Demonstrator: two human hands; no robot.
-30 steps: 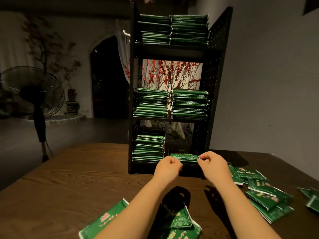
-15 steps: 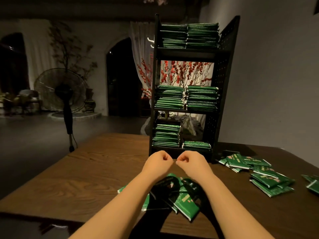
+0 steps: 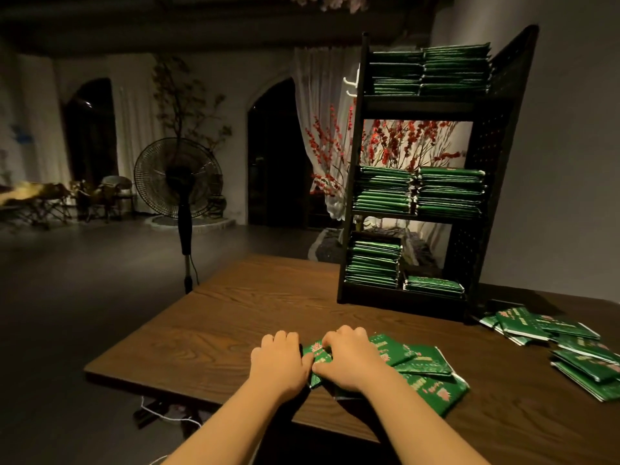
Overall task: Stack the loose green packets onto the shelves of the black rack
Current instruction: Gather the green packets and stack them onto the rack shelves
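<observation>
Both hands are down on the pile of green packets (image 3: 419, 367) at the near edge of the wooden counter (image 3: 235, 323). The left hand (image 3: 280, 362) lies at the pile's left end with its fingers curled over the packets' edge. The right hand (image 3: 349, 359) lies just beside it, fingers bent down onto the top packet and thumb tucked against its near edge. Each grip looks closed on the packets, though the fingertips are hidden under the knuckles.

The black rack (image 3: 496, 182) stands toward the counter's far right. Its top and middle shelves each carry 2 full stacks side by side. The bottom shelf has 1 tall stack on the left and a low stack (image 3: 434, 285) on the right.

More loose packets (image 3: 543, 327) lie scattered along the counter's right edge, well apart from the hands.

Off the counter, a standing fan (image 3: 179, 182) is on the dark floor to the left, and red flowering branches (image 3: 399, 142) show through the rack's open back.
</observation>
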